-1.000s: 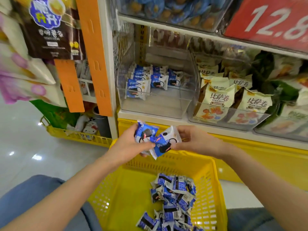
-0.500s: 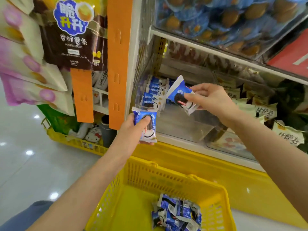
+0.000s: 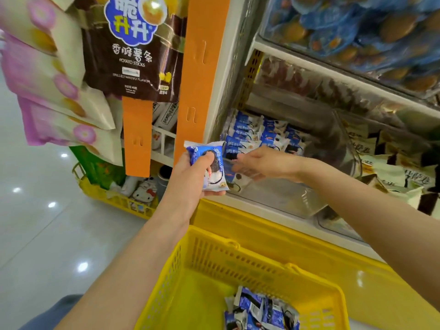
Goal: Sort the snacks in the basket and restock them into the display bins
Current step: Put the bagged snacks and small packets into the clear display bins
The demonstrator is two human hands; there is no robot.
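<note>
Right hand [image 3: 259,163] has dropped lower into the bin [image 3: 285,201], fingers over a packet [image 3: 234,175]; grip cannot be told. Left hand [image 3: 190,182] grips second packet [image 3: 215,173] at bin front. Loose packets [image 3: 262,313] lie in basket [image 3: 214,244].

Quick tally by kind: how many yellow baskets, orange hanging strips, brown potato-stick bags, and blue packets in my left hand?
Yellow baskets: 2
Orange strips: 2
Brown potato-stick bag: 1
Blue packet gripped in the left hand: 1
Total: 6
</note>
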